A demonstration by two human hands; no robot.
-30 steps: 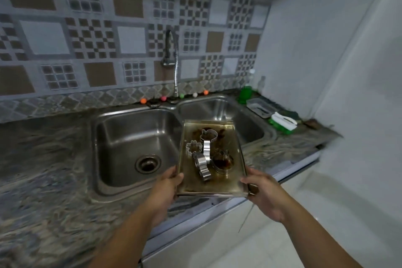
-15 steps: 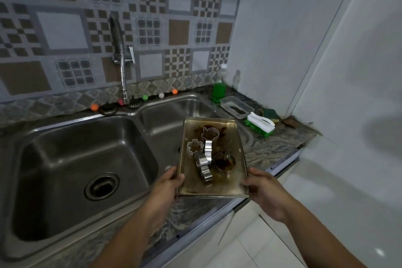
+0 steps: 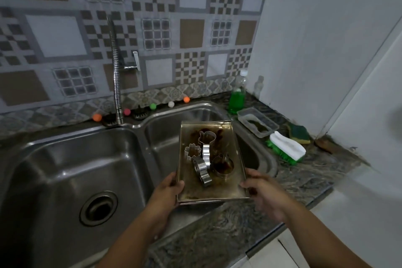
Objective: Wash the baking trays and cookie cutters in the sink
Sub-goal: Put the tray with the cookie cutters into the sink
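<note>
Carrying the dirty load to the sink (image 3: 71, 159) is the step I judge myself to be on: nothing is wet yet, and the tap (image 3: 115, 67) at the back rim shows no water running. The left basin, with its drain (image 3: 98, 208) near my side, lies open below and to the left of what I hold. My left hand (image 3: 166, 189) grips the near left corner of the baking tray (image 3: 226, 189), thumb curled over the rim and fingers underneath. The tray hangs over the right basin and the front edge of the tabletop (image 3: 217, 230), roughly level; a second rim shows just under its near edge, so I think it is a stack of trays. On it lie the cookie cutters (image 3: 203, 161), a loose cluster touching one another, some on edge, amid dark baked-on stains. My right hand (image 3: 264, 191) holds the near right corner, fingers curled at the rim, though blur hides the exact grip.

Along the right edge of the tabletop, behind the basin, stand the green soap bottle (image 3: 237, 98), a clear tub (image 3: 257, 123), a scrub brush (image 3: 286, 146) and a sponge (image 3: 300, 135).

Next, I reckon, comes lowering the stack into a basin, kept flat so the cutters don't slide off, then freeing a hand for the tap.
</note>
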